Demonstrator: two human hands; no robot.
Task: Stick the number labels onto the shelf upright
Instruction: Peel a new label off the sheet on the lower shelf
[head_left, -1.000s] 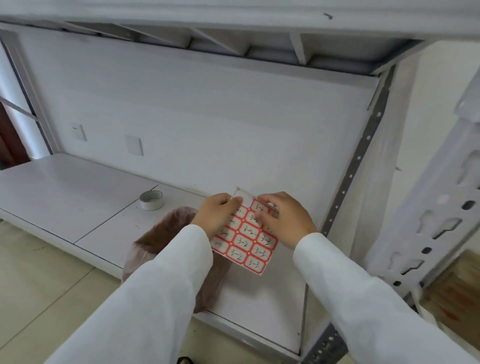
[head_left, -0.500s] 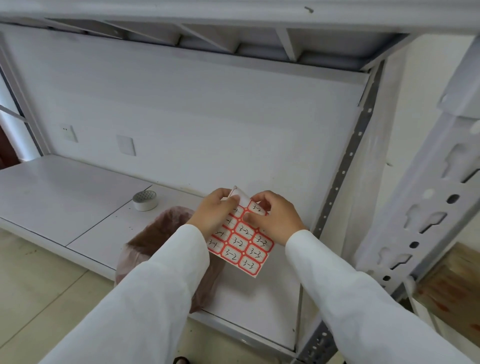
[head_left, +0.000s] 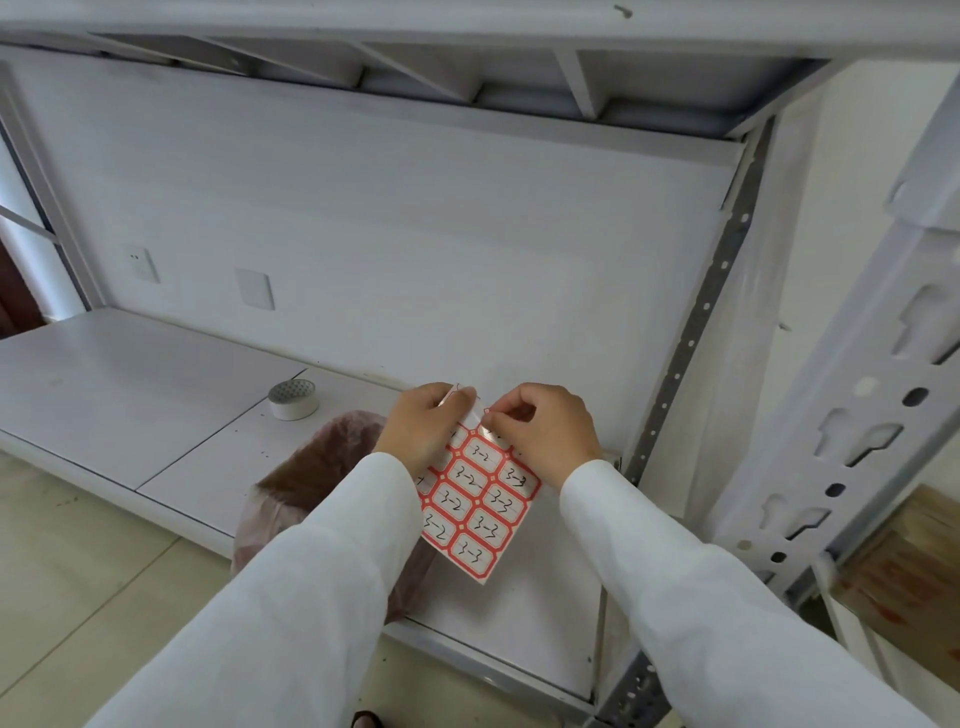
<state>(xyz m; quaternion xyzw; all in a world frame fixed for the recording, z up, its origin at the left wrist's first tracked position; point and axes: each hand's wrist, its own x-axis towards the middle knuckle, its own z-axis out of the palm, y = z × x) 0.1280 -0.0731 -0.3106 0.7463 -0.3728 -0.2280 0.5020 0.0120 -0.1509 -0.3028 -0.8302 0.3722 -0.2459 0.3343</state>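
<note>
**Label sheet pinched at its top edge**

The label sheet (head_left: 475, 506) is white with red-bordered stickers handwritten "3-2" and "3-3", hanging tilted above the lower shelf board (head_left: 156, 395). The left hand (head_left: 421, 434) grips its upper left corner; the right hand (head_left: 545, 434) pinches a label at the top. The perforated shelf upright (head_left: 696, 332) stands just right.

Tape roll (head_left: 292, 399) on open shelf (head_left: 130, 374)
</note>
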